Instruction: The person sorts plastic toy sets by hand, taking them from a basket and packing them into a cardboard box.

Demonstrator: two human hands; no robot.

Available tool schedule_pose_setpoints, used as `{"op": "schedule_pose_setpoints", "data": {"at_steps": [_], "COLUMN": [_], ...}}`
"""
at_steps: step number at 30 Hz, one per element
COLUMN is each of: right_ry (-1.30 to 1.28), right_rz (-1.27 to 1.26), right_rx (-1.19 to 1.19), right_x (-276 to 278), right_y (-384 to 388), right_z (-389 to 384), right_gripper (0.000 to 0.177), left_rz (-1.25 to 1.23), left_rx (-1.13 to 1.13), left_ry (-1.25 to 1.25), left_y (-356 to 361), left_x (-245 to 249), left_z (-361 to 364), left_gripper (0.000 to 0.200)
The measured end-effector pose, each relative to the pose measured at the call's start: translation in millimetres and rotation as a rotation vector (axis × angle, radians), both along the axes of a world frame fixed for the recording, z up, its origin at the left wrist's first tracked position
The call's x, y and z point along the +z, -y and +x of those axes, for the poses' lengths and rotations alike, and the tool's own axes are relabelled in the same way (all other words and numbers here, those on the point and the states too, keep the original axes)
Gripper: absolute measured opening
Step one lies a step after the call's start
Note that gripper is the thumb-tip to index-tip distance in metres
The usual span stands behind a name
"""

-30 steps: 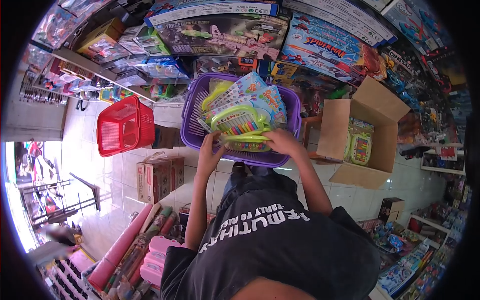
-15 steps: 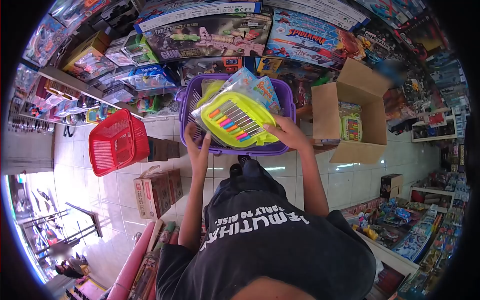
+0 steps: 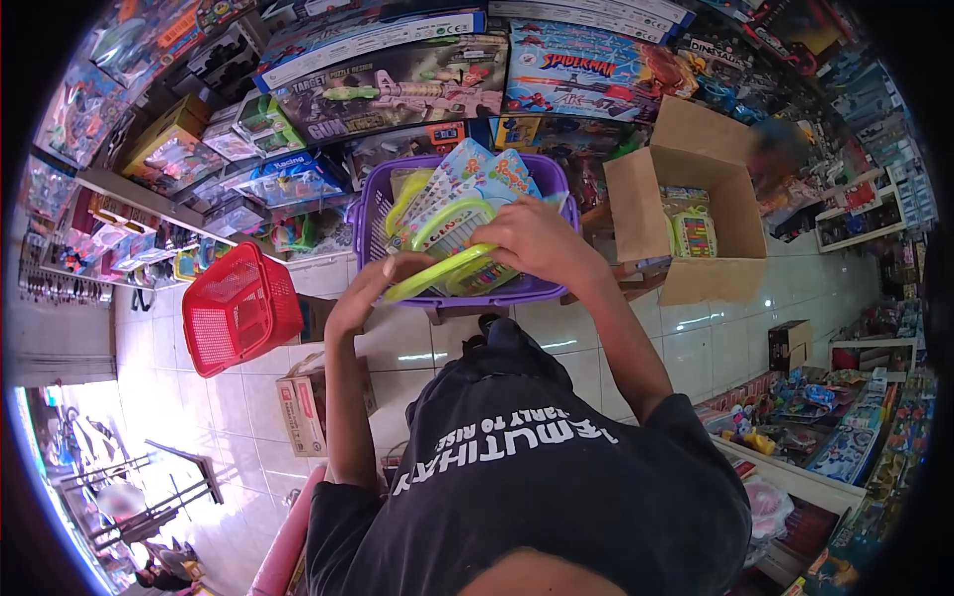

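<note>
A yellow-green toy board [image 3: 440, 272] is tilted nearly edge-on over the front of a purple basket [image 3: 373, 206]. My left hand [image 3: 376, 288] has its fingers at the board's left end. The right end is held by my right hand [image 3: 537, 238], its fingers wrapped over the top. Inside the basket are another green-edged packaged board [image 3: 455, 221] and blue patterned packages [image 3: 462, 164], partly hidden by my right hand.
An open cardboard box [image 3: 636, 204] with a similar green toy [image 3: 694, 234] stands to the right. A red basket [image 3: 231, 310] is at the left, near a carton [image 3: 301, 409] on the floor. Toy boxes [image 3: 397, 84] line the shelf behind.
The green board has tipped from facing up to nearly edge-on and come lower, uncovering the packages in the basket. Both hands have shifted with it, and the view has moved slightly.
</note>
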State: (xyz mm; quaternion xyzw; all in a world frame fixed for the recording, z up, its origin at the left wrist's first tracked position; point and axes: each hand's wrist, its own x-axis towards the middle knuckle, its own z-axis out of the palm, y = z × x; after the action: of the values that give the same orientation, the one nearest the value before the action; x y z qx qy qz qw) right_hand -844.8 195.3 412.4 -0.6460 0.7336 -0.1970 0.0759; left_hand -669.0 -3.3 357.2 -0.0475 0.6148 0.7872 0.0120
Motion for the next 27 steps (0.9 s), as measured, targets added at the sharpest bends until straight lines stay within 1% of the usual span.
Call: {"op": "schedule_pose_setpoints", "data": {"at_steps": [1, 2, 4, 5, 6, 7, 8, 9, 10, 11, 12, 13, 14, 16, 17, 18, 19, 20, 22, 23, 25, 26, 27], "right_ry": [-0.003, -0.004, -0.078, -0.08, -0.191, -0.303, -0.303, -0.317, -0.33, -0.33, -0.325, -0.319, -0.318, -0.225, -0.221, -0.145, -0.072, -0.073, -0.088, -0.087, -0.157, -0.157, -0.191], "right_rz": [0.08, 0.079, 0.045, 0.045, 0.026, 0.007, 0.006, -0.101, -0.207, -0.206, -0.357, -0.509, -0.507, -0.668, -0.668, -0.609, -0.549, -0.548, -0.3, -0.299, -0.147, -0.146, -0.106], "right_rx": [-0.014, -0.021, 0.036, 0.032, 0.031, 0.031, 0.031, 0.035, 0.038, 0.036, 0.008, -0.019, -0.015, -0.181, -0.176, -0.285, -0.396, -0.396, -0.477, -0.474, -0.561, -0.56, -0.56], "right_x": [3, 2, -3, -4, -6, -8, -13, -16, -18, -20, -16, -14, -15, -19, -30, -51, -73, -92, -128, -138, -154, -160, -163], "right_y": [5, 9, 17, 21, 27, 31, 36, 40, 43, 43, 43, 43, 40, 30, 26, 20, 13, 4, -12, -19, -31, -34, -34], "right_z": [-1, -1, -3, -3, -2, -2, -6, -9, -11, -11, -7, -5, -2, -1, -5, -13, -20, -28, -41, -44, -47, -50, -54], "right_gripper": [0.02, 0.02, 0.017, 0.017, 0.018, 0.019, 0.019, 0.02, 0.022, 0.022, 0.022, 0.022, 0.022, 0.026, 0.026, 0.03, 0.034, 0.034, 0.043, 0.043, 0.044, 0.044, 0.038], "left_rz": [-0.149, -0.15, -0.408, -0.66, -0.66, -0.784, -0.905, -0.883, -0.883, -0.887, -0.891, -0.89, -0.851, -0.812, -0.747, -0.682, -0.688, -0.688, -0.49, -0.49, -0.279, -0.278, -0.263], "left_rx": [-0.137, -0.144, -0.311, -0.354, -0.357, -0.231, -0.102, -0.067, -0.069, -0.022, 0.027, 0.028, 0.062, 0.102, 0.168, 0.232, 0.278, 0.278, 0.369, 0.372, 0.416, 0.417, 0.438], "left_ry": [0.0, -0.002, 0.074, 0.116, 0.115, 0.081, 0.047, 0.032, 0.031, 0.016, 0.001, 0.0, 0.027, 0.06, 0.044, 0.027, -0.005, -0.006, -0.032, -0.031, 0.017, 0.018, 0.006], "left_y": [3, 0, -8, -7, -9, -12, -13, -10, -7, -5, -3, -1, 1, 7, 11, 14, 17, 20, 23, 22, 17, 15, 14], "left_x": [11, 17, 27, 30, 29, 27, 23, 15, 10, 5, 4, 4, 3, 2, 0, -2, -6, -10, -18, -17, -13, -14, -15], "left_z": [-5, -7, -14, -21, -24, -27, -29, -31, -30, -28, -27, -25, -21, -12, -7, -2, 3, 8, 17, 20, 25, 25, 25], "left_gripper": [0.055, 0.055, 0.058, 0.058, 0.058, 0.054, 0.051, 0.044, 0.044, 0.041, 0.039, 0.039, 0.037, 0.036, 0.035, 0.034, 0.032, 0.032, 0.031, 0.031, 0.031, 0.031, 0.031]}}
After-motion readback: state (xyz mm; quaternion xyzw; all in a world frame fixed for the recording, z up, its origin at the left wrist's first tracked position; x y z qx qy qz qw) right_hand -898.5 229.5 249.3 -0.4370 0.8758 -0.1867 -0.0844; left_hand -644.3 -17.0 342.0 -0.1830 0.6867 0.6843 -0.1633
